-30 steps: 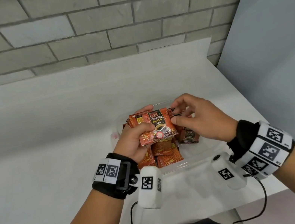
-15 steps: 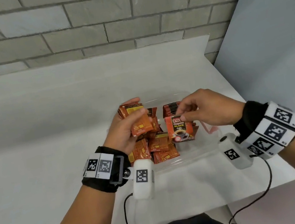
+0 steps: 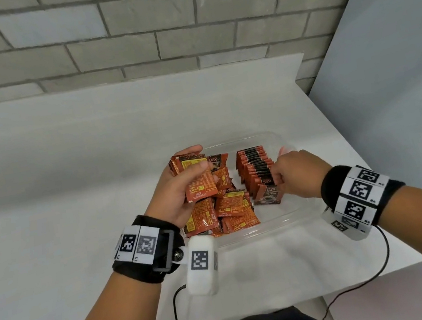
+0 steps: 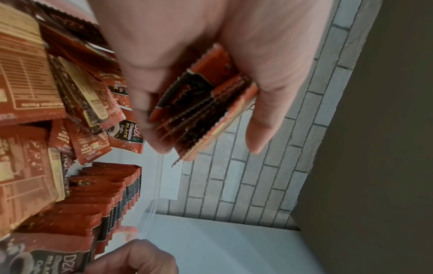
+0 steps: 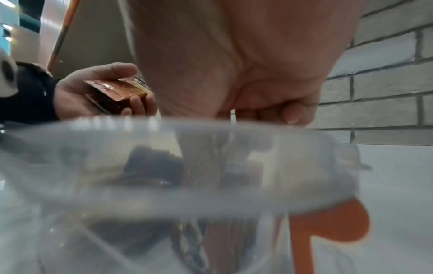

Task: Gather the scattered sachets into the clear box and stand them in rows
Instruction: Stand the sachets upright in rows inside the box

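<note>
The clear box sits on the white table near its right edge. My left hand grips a stack of orange sachets above the box's left side; the stack's edges show between thumb and fingers. A row of standing sachets fills the box's right part. My right hand pinches one D2X black coffee sachet at the near end of that row. Loose sachets lie flat in the box's left half.
A grey brick wall stands behind the white table. A blue-grey panel borders the table's right edge. An orange-red tab shows through the blurred box wall. Cables hang off the table's front edge.
My right hand took one sachet from the stack and carried it right and down to the near end of the standing row. My left hand stayed over the box's left with the stack.
</note>
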A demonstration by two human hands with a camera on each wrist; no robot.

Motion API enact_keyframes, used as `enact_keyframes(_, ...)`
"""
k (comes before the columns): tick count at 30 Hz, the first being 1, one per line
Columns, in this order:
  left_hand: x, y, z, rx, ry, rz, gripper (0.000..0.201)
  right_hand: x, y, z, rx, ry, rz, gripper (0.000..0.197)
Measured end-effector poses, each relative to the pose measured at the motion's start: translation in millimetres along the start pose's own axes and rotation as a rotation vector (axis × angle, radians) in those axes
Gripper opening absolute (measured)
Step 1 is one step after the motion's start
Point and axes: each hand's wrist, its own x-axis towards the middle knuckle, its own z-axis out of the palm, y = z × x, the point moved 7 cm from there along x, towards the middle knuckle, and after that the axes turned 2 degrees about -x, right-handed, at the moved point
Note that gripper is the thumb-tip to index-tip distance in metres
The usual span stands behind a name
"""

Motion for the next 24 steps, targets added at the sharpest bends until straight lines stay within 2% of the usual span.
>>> enact_keyframes(12,1.7,-7.2,-0.2,-0.014,0.011,-0.034,0.045,0.6,-2.1,5.1,0.002,0.043,-0.046,0.010)
enact_keyframes(21,0.5,-14.1,5.0,-0.072,0.018,-0.106,0.028,-2.3,3.3,-2.3,0.030,0.064,-0.015,0.019)
enact_keyframes(24,1.3,-17.3,6.1,-0.091,0.023,-0.123,0.024,-5.4,5.0,-12.9,0.164,0.087,-0.010,0.018)
